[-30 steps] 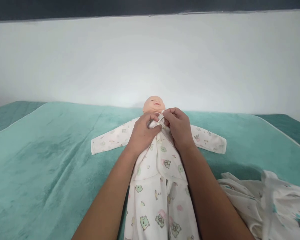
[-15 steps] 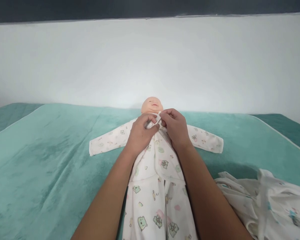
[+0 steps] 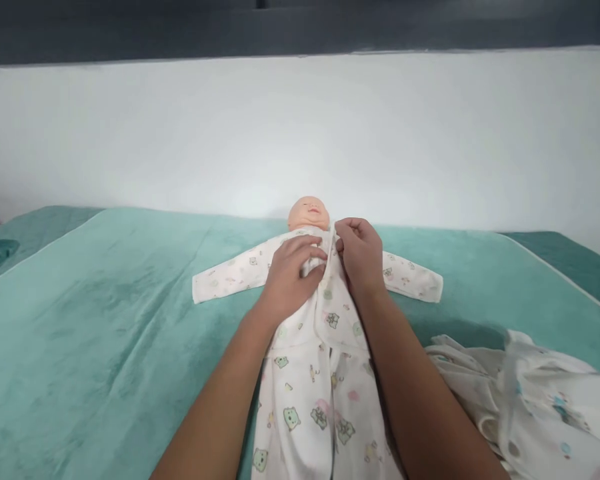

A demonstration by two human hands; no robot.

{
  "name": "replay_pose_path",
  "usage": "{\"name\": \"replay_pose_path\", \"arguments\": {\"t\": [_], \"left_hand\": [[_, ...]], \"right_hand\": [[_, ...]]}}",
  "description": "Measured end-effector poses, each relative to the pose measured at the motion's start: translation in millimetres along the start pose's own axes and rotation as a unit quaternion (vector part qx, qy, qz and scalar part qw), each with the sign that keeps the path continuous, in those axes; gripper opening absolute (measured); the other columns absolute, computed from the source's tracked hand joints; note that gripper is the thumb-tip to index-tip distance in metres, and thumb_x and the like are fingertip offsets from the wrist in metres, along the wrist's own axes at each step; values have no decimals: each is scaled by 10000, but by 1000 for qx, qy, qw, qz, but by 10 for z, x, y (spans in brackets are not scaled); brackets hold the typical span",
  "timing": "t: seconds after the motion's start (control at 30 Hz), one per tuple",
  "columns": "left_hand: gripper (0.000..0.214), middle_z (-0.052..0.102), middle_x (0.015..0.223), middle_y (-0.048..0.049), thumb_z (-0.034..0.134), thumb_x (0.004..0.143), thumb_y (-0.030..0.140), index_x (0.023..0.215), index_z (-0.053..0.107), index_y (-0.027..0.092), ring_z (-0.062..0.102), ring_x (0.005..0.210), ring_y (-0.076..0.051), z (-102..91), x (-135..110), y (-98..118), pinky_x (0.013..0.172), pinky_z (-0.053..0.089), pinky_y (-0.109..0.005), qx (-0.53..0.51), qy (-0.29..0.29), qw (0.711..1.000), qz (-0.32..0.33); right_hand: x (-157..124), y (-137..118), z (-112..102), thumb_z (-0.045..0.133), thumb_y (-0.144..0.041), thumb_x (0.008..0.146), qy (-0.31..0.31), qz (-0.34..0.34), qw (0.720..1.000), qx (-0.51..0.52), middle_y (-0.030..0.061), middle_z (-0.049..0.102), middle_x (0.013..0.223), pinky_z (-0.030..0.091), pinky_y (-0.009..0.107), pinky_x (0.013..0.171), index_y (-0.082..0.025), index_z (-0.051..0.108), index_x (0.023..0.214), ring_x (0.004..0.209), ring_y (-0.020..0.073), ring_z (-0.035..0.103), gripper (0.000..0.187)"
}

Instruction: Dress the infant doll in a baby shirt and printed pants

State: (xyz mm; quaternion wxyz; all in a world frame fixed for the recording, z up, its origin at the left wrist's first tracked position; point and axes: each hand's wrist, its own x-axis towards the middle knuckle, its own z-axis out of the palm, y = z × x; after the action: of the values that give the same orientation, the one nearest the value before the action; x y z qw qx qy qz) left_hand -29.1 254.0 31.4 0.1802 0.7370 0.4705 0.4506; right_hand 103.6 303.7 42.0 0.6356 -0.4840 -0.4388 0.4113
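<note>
A baby doll [image 3: 309, 213] lies on its back, dressed in a white long-sleeved jacket [image 3: 293, 331] and matching trousers [image 3: 300, 413], both printed with small bears. Its sleeves stretch out to either side. My left hand [image 3: 296, 267] rests on the chest of the jacket with its fingers spread out. On the other side of the front opening, my right hand [image 3: 359, 253] pinches the jacket's front edge near the collar and holds it slightly raised. The fingertips of the right hand are partly hidden by its own knuckles.
A teal plush cover [image 3: 105, 320] spreads under the doll. White printed cloth [image 3: 555, 407] lies bunched at the lower right, beside my right forearm. Behind the doll rises a white wall [image 3: 300, 133] with a dark band [image 3: 180, 30] along its top.
My left hand has come off the collar edge and now lies on the chest. My right hand has drawn the front edge slightly to the right. The view has tilted slightly upward.
</note>
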Motion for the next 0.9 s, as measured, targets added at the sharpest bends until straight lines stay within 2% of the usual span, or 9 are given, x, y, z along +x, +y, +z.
{"name": "replay_pose_path", "arguments": {"t": [0.13, 0.27, 0.4, 0.53, 0.67, 0.8, 0.9], "left_hand": [[132, 545, 1394, -19, 559, 892, 259, 838, 678, 247, 377, 1387, -241, -85, -185, 45, 1185, 237, -478, -1, -64, 998, 1], [78, 468, 1478, -21, 629, 861, 319, 862, 651, 244, 265, 1455, -265, -156, -254, 21, 1207, 125, -536, -28, -115, 993, 1], [113, 458, 1487, -20, 634, 864, 353, 859, 624, 241, 287, 1447, -240, -173, -263, -57, 1218, 109, -516, -85, -106, 991, 1], [153, 469, 1475, -18, 669, 841, 397, 861, 651, 246, 331, 1427, -232, -172, -250, -107, 1223, 126, -488, -115, -93, 989, -9], [160, 476, 1469, -14, 687, 828, 398, 846, 650, 244, 343, 1421, -229, -171, -237, -114, 1221, 151, -475, -127, -83, 988, -18], [172, 485, 1462, -24, 696, 820, 394, 822, 630, 235, 343, 1422, -240, -177, -233, -97, 1217, 163, -473, -130, -82, 988, -27], [166, 486, 1462, -22, 694, 820, 391, 818, 636, 236, 350, 1417, -249, -184, -229, -85, 1217, 154, -480, -129, -85, 987, -36]], "right_hand": [[-196, 11, -82, 637, -318, 738, -15, -38, 997, -69, -52, 540, 667, 388, 246, 595, -203, 604, 787, 585, 94, 471, 130], [-454, 79, -296, 633, -331, 763, -29, -47, 990, -131, -39, 559, 695, 395, 257, 635, -199, 608, 790, 643, 115, 489, 136], [-678, 105, -491, 653, -340, 782, -80, -45, 983, -158, -31, 566, 740, 386, 260, 651, -203, 623, 833, 681, 121, 485, 149], [-751, 78, -533, 647, -317, 816, -140, -67, 975, -161, -38, 525, 747, 360, 259, 634, -213, 627, 860, 671, 112, 446, 115], [-763, 55, -513, 622, -272, 849, -147, -132, 962, -186, -23, 545, 778, 361, 273, 630, -228, 654, 858, 681, 120, 455, 56], [-813, 38, -506, 570, -204, 877, -169, -224, 935, -217, 16, 597, 887, 406, 308, 715, -274, 724, 916, 828, 159, 530, 174], [-835, 37, -504, 562, -185, 883, -169, -226, 933, -222, 18, 603, 897, 423, 326, 766, -310, 743, 950, 880, 170, 547, 231]]}}
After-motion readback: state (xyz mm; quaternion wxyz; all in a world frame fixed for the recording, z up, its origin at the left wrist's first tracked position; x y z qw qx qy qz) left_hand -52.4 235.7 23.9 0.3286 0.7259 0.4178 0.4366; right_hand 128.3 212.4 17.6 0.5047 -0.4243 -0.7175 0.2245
